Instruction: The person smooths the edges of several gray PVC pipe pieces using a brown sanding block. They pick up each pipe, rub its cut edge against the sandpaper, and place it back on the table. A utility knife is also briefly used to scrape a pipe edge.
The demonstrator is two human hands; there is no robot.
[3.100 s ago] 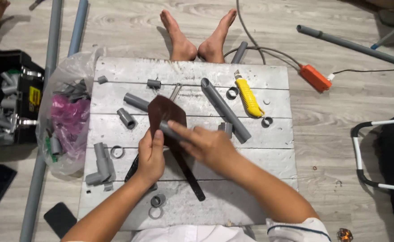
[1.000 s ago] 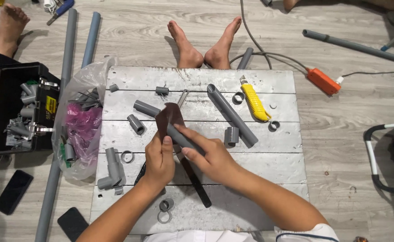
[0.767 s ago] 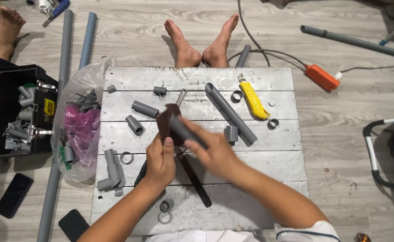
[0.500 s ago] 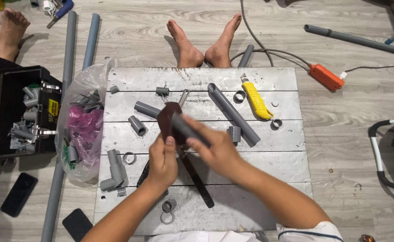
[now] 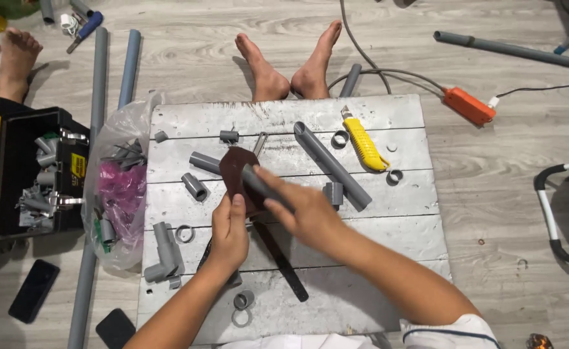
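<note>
Setting: a person sits on a wood-look floor (image 5: 504, 194) at a low table (image 5: 362, 116) of whitish planks, seen from above.
Left hand: the left hand (image 5: 228, 231) is closed, thumb up, pinching the lower edge of a dark brown sheet of sandpaper (image 5: 234, 169) that stands up over the middle of the table.
Right hand: the right hand (image 5: 304, 213) is wrapped around a short grey pipe piece (image 5: 257, 183), fingers stretched along it, its far end pressed against the brown sheet.
Pipe piece: it lies slanted, above the table's middle, between the two hands, touching the sandpaper.
Under the hands: a long black strip (image 5: 281, 262) runs slantwise toward the near edge of the table.
On the table, far side: a long grey pipe (image 5: 331, 165) lies slantwise, with a yellow utility knife (image 5: 361, 143) just beside it to the right and small grey rings near both.
On the table, left: short grey pipe offcuts (image 5: 196, 186) and an elbow fitting assembly (image 5: 161, 252).
Near edge: two grey rings (image 5: 242, 307) lie close together.
Left of the table: a clear plastic bag (image 5: 113, 187) with pink and grey contents, then a black toolbox (image 5: 32, 171) full of grey fittings.
Floor: long grey pipes (image 5: 97, 71), an orange plug block (image 5: 469, 105) on a cable, two dark phones (image 5: 33, 291).
Beyond the table: a pair of bare feet (image 5: 288, 61) rests against its far edge.
</note>
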